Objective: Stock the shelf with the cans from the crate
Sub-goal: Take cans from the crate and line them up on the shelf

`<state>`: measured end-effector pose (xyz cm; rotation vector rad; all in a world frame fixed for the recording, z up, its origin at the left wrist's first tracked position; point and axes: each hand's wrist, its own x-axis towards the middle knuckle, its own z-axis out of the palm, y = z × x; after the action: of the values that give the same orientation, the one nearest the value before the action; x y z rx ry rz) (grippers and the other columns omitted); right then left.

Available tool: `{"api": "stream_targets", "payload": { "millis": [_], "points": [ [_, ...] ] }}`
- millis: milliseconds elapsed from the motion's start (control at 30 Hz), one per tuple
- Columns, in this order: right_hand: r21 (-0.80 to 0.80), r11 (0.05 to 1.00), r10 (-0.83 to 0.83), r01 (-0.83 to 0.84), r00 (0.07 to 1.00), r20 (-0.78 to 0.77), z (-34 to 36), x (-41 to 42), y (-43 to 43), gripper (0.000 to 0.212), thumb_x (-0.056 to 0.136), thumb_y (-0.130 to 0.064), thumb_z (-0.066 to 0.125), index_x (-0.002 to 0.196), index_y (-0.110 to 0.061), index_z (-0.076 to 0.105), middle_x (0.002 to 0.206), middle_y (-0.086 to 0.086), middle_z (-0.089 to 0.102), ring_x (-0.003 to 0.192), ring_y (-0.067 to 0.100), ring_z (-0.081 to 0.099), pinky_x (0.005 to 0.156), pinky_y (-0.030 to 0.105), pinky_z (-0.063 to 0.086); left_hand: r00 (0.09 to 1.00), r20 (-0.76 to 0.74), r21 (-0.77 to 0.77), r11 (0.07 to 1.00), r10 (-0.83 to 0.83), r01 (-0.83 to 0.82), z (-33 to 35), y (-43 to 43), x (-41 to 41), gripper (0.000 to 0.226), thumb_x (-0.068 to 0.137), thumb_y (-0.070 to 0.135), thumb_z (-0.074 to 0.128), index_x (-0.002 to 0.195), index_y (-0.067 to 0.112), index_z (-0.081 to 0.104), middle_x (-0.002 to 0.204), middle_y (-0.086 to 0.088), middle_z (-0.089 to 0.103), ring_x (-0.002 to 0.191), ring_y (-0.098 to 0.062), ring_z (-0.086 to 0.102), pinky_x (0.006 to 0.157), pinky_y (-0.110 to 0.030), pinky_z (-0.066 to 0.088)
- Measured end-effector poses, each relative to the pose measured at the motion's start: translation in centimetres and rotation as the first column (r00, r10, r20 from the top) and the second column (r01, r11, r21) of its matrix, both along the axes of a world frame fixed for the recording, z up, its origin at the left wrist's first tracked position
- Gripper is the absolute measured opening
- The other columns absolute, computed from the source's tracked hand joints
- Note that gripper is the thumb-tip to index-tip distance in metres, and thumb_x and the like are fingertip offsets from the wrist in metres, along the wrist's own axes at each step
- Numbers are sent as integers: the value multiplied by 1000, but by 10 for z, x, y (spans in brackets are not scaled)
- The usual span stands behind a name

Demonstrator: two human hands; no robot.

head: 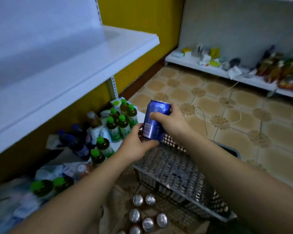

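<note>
Waiting cans (147,215): right below the camera, at least 6 silver tops stand upright and close together. They look to sit in the near end of the crate, though the blur leaves that unsure.
Crate (176,174): grey mesh, on the floor between the 2 forearms, so every pick is a short reach down.
Left hand (135,146): curled round the base of the blue can (153,130), thumb on the near side, fingers tucked under. It is carrying the weight from below.
Right hand (169,119): wrapped round the can's upper half, thumb across the front. This grip steers.
Where the can is: lifted above the crate's far edge, tilted, top leaning away from the person and not touching any shelf.
Why 2 hands: my read is a handover or a turn to get the label facing out before it is set down.
Low shelf: just left of the can, crowded with green-capped bottles (118,122) and darker bottles (74,141) – little free room there.
White shelf (74,68): higher on the left, its board bare where it shows, so the likely place for the can.
Stage: mid-carry, with many cans left to stock.
Far side: a pale cord (227,98) trails over the tiled floor (210,132) toward another low shelf (210,69) of packets, well apart from the work.
</note>
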<state>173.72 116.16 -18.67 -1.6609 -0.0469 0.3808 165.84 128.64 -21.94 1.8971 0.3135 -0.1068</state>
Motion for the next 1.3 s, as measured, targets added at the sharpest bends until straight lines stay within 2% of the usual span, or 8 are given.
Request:
{"api": "stream_targets", "payload": {
  "millis": [100, 267, 367, 467, 633, 800, 1067, 1300],
  "points": [
    [33, 996, 72, -77, 989, 130, 54, -35, 24, 43, 79, -14, 74, 116, -15, 50, 102, 6, 64, 84, 18, 66, 70, 33, 57, 993, 102, 2, 998, 60, -61, 53, 21, -36, 57, 77, 25, 78, 123, 27, 45, 109, 9, 62, 100, -11, 61, 92, -36, 50],
    [44, 968, 220, -247, 921, 321, 131, -100, 88, 51, 75, -13, 78, 118, -16, 53, 102, 4, 64, 90, 21, 66, 78, 39, 58, 950, 240, 63, 974, 198, -219, 121, 78, -114, 54, 71, 25, 82, 113, 29, 47, 110, 5, 65, 98, -10, 64, 90, -34, 51],
    [0, 941, 312, -340, 865, 394, 162, -143, 131, 58, 72, -18, 80, 123, -17, 52, 105, 2, 64, 92, 20, 65, 82, 40, 57, 916, 285, 76, 946, 282, -315, 149, 116, -169, 62, 74, 17, 80, 125, 21, 44, 111, 3, 63, 100, -14, 63, 93, -39, 51],
    [-20, 896, 406, -443, 803, 437, 179, -188, 173, 54, 74, -17, 78, 120, -16, 49, 102, 0, 62, 91, 19, 64, 82, 38, 56, 883, 287, 85, 908, 372, -410, 166, 150, -227, 72, 74, 25, 80, 134, 19, 40, 113, 4, 60, 107, -18, 61, 94, -42, 50],
    [-9, 773, 572, -634, 691, 442, 187, -265, 236, 48, 78, -11, 75, 115, -22, 47, 98, -6, 60, 89, 15, 62, 75, 30, 55, 817, 262, 180, 805, 515, -565, 171, 193, -321, 63, 74, 32, 79, 124, 33, 40, 118, 6, 58, 114, -15, 55, 96, -35, 47],
    [-46, 665, 694, -745, 594, 406, 178, -331, 294, 63, 76, -16, 78, 128, -22, 44, 110, -5, 58, 102, 19, 59, 84, 36, 53, 750, 146, 345, 678, 644, -649, 164, 230, -408, 86, 76, 37, 77, 146, 20, 31, 145, -6, 44, 131, -19, 43, 102, -31, 40],
    [-125, 556, 784, -822, 468, 407, 172, -389, 350, 67, 79, -11, 76, 135, -18, 39, 112, -6, 46, 105, 12, 47, 88, 31, 43, 694, 26, 845, 356, 719, -400, 163, 287, -502, 60, 91, 57, 49, 140, 23, 45, 146, 2, 44, 130, -18, 43, 105, -34, 36],
    [-165, 577, 766, -800, 460, 449, 166, -394, 394, 68, 78, -12, 77, 135, -17, 39, 111, -7, 44, 104, 11, 46, 88, 29, 42, 614, -149, 881, 386, 775, -273, 148, 320, -515, 73, 89, 72, 22, 152, 37, 10, 162, 10, -1, 148, -16, -2, 117, -56, 0]
  ]
}}
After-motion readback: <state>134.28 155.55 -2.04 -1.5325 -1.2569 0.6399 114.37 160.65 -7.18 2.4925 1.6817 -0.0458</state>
